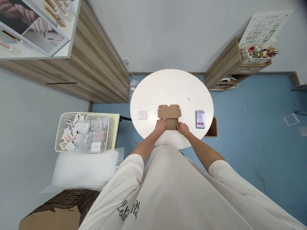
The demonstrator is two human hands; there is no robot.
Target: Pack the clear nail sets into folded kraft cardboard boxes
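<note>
On the white round table a small brown cardboard box (169,113) lies with its lid flap folded back, away from me. My left hand (161,124) grips the box's left side, fingers bent over its edge. At the right side wall my right hand (183,128) is closed on the box too. Left of the box lies a small clear plastic case (142,115). To the right is a phone (200,119) with a blurred, purplish screen.
The round table (168,86) has small dark specks. At left, white baskets (57,134) hold clear packs and cards, beside bubble wrap (83,169). A wooden cabinet (96,54) stands at the left, a brown bin (213,127) under the table's right edge.
</note>
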